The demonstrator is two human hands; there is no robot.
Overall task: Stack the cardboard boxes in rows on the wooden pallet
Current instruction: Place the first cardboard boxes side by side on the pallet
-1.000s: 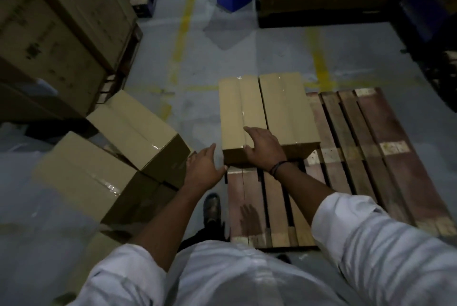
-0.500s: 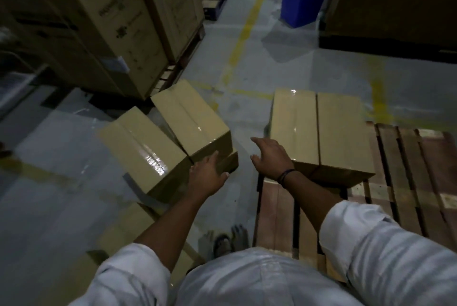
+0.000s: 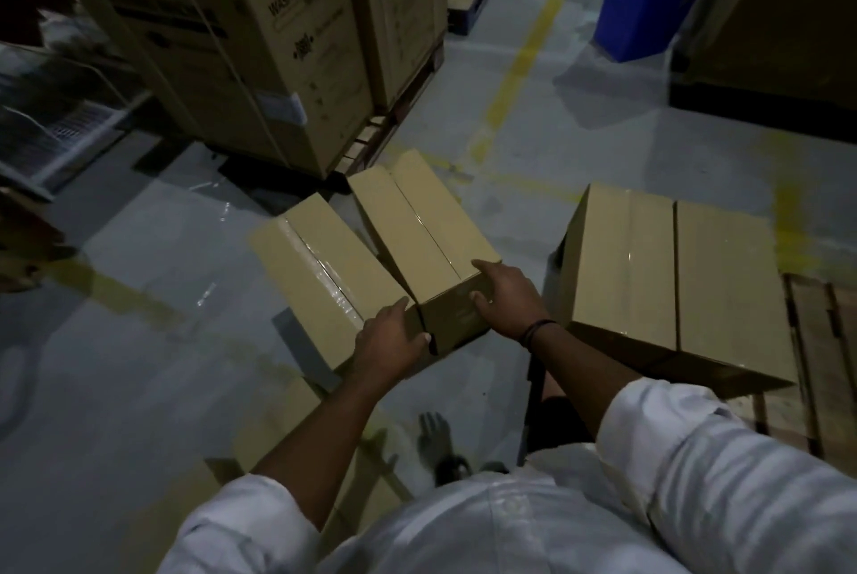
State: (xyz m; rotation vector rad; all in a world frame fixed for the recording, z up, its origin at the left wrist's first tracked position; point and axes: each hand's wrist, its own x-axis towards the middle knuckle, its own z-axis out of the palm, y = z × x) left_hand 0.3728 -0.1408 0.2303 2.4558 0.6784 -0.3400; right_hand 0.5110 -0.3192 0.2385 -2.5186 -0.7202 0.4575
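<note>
WAREHOUSE FLOOR: A worker bends over a tilted box [image 3: 426, 230] lying on the concrete floor just left of the wooden pallet [image 3: 816, 341], at the pick-up step of a stacking job. The left hand [image 3: 392, 341] grips the box's near lower corner, with the thumb on the end face. The right hand [image 3: 508, 300] clasps the opposite near corner, fingers over the top edge. The box leans against a second floor box [image 3: 320, 267] and appears not yet lifted clear. The next move looks to call for a lift and a swing to the right, setting the box on bare slats flush beside the load already there. The count: what look like two pallet boxes [image 3: 723, 286] side by side at the pallet's left end, two boxes in plain view on the floor, and a dim cardboard shape [image 3: 273, 443] under the left arm that may be another.
</note>
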